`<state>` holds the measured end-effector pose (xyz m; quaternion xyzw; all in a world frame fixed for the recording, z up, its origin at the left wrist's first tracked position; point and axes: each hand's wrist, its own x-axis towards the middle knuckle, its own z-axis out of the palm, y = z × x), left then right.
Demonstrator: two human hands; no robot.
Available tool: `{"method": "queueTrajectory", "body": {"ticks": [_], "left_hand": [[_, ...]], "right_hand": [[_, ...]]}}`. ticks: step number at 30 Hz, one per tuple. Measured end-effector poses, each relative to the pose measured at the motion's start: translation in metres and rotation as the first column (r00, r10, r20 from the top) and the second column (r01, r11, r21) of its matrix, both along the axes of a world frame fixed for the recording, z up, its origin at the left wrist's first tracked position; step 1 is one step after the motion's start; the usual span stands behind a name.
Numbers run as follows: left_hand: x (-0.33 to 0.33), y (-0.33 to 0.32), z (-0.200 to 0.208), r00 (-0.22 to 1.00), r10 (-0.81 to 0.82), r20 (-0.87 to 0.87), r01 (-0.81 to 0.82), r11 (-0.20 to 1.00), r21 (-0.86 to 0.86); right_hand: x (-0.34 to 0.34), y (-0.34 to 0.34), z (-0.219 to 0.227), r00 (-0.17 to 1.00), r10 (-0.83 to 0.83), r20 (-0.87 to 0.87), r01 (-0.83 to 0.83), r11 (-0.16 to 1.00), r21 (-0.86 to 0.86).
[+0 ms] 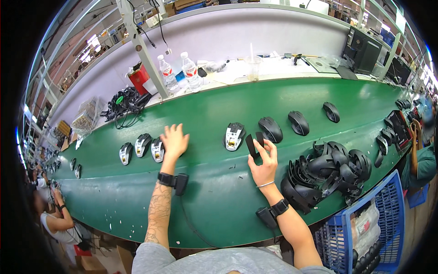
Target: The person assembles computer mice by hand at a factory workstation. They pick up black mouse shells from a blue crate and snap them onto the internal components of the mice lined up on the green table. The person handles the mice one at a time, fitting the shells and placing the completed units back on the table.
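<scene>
My left hand (174, 142) is open, its fingers spread, right beside a half-built computer mouse (157, 150) with a white and yellow inside. Whether the fingers touch that mouse I cannot tell. Two more such mice, one (143, 144) and another (125, 154), lie to its left. Between the thumb and fingers of my right hand (265, 165) is a narrow black mouse shell piece (251, 146); a second dark piece (259, 138) shows at the fingertips. Just left of these lies an uncovered mouse (234, 136). Behind my right hand sits a black covered mouse (271, 129).
Right of my right hand is a heap of black mouse shells (337, 160). Covered mice (299, 123) line the green belt (219, 192). A blue crate (397, 214) stands at lower right. Bottles (190, 73) and tangled cables (125, 104) sit along the back. Co-workers work at both sides.
</scene>
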<state>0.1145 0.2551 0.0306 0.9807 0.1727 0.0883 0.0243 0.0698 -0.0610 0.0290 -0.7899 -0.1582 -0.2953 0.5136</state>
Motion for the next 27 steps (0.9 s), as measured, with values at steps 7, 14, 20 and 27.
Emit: {"method": "queueTrajectory", "body": {"ticks": [7, 14, 20, 27], "left_hand": [[0.055, -0.13, -0.038, 0.973, -0.211, 0.096, 0.231, 0.92, -0.316], [0.033, -0.158, -0.007, 0.941, -0.198, 0.273, 0.33, 0.706, -0.627], [0.001, -0.133, -0.009, 0.978, 0.029, 0.205, 0.207, -0.192, -0.959], [-0.035, -0.142, -0.004, 0.98, 0.126, 0.155, 0.185, -0.286, -0.94]], "right_hand": [[0.002, 0.001, -0.002, 1.0, -0.002, 0.022, 0.002, 1.0, -0.006], [0.009, -0.006, -0.009, 0.987, -0.139, 0.076, 0.145, 0.987, -0.075], [-0.002, 0.004, 0.0, 1.0, 0.014, 0.013, -0.014, 0.999, 0.035], [-0.019, 0.02, -0.001, 0.989, 0.143, 0.026, -0.141, 0.988, -0.06]]}}
